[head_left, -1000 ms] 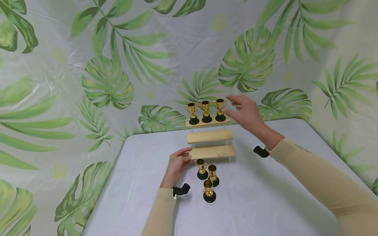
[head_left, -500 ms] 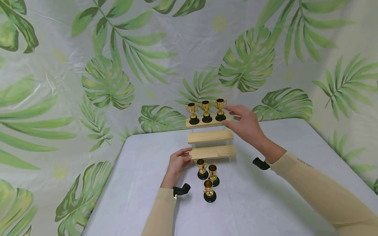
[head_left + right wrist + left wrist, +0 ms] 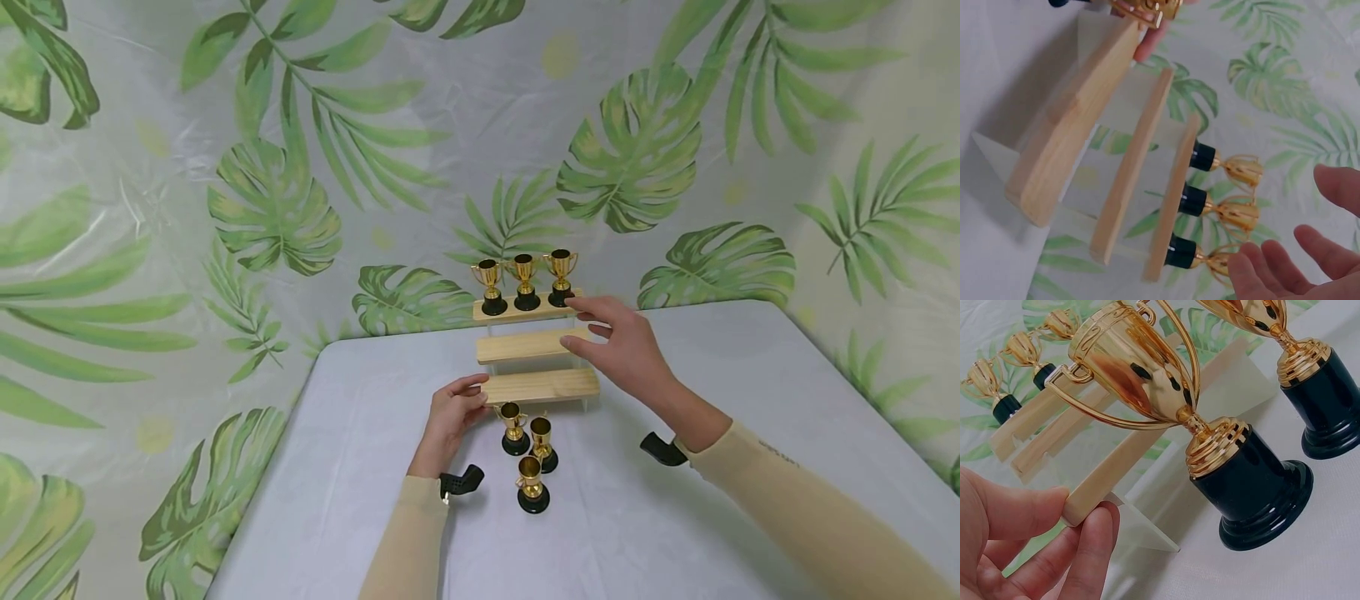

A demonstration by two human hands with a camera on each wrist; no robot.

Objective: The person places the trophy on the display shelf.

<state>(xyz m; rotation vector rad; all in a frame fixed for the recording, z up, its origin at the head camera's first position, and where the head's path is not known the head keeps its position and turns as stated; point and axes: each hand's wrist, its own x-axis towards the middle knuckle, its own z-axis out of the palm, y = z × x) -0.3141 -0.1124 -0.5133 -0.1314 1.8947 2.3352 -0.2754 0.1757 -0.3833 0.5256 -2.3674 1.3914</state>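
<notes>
A three-tier wooden display stand (image 3: 540, 387) with clear supports stands on the table. My left hand (image 3: 448, 421) pinches the left end of its lowest shelf between thumb and fingers, as the left wrist view shows. On the top shelf are three small gold trophy cups with black bases: left (image 3: 491, 285), middle (image 3: 526, 282) and right (image 3: 561, 277). My right hand (image 3: 628, 340) is beside the stand's right end, holding nothing, fingers spread from the thumb. Whether it touches the stand cannot be told. Three more trophy cups (image 3: 513, 429) (image 3: 1141, 369) stand upright before the stand.
A white cloth covers the table (image 3: 360, 467). Behind it hangs a pale curtain (image 3: 480, 100) printed with green leaves. Each wrist wears a black device, on the left (image 3: 461, 482) and on the right (image 3: 663, 450).
My right hand has come down from beside the rightmost top trophy cup to about the middle shelf's height. My left hand and the trophy cups stay in place.
</notes>
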